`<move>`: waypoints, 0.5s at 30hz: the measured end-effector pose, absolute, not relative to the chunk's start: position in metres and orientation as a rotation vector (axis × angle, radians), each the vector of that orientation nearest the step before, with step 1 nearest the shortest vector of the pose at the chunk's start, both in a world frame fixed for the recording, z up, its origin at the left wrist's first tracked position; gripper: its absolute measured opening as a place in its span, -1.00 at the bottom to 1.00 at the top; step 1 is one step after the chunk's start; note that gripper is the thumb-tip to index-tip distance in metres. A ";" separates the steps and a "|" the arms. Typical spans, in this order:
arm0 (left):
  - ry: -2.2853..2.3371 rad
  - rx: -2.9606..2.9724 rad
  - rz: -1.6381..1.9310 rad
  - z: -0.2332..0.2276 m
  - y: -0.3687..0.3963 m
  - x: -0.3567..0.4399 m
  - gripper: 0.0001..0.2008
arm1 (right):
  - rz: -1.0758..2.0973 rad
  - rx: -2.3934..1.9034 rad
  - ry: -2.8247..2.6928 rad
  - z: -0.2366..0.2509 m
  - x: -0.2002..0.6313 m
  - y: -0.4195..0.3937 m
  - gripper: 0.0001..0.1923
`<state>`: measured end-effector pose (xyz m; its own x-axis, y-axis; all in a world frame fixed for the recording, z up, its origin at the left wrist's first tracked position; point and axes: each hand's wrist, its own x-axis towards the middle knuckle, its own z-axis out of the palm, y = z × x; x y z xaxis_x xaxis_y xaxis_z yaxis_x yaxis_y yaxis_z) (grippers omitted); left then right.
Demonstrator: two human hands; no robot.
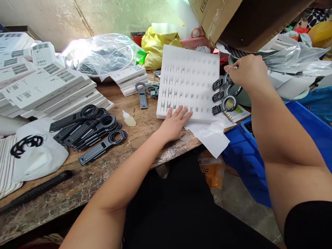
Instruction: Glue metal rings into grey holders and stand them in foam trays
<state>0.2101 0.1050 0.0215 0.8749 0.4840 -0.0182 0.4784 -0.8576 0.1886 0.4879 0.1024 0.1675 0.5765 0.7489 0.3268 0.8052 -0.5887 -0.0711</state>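
Observation:
My left hand lies with fingers spread on the front edge of a white foam block with rows of slots. A thin grey ring is by its palm. At the block's right edge, my right hand is closed with its fingertips on a dark grey ring holder, the farthest of a row. Nearer to me in that row are more ring holders, each a ring with a short tab at the foam. The hand partly covers the farther rings.
Several dark ring holders are piled on the wooden table, near a small glue bottle. Stacked white boxes fill the left. A cardboard box overhangs the back right; a blue crate stands below right.

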 end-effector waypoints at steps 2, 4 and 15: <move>0.735 2.874 0.025 0.024 0.104 0.209 -0.11 | -0.401 -2.564 -1.300 0.171 0.486 0.096 -0.39; 0.729 2.890 0.020 0.026 0.103 0.207 -0.12 | -0.430 -2.500 -1.314 0.176 0.484 0.087 -0.39; 0.838 2.812 0.231 0.042 0.076 0.140 -0.24 | -0.516 -1.713 -1.669 0.137 0.413 0.015 -0.70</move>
<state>0.1402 0.0765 0.0418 0.8272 0.5542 0.0924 0.5232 -0.8198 0.2329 0.4133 0.0151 0.1371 0.0984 0.7093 0.6980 0.9795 0.0548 -0.1938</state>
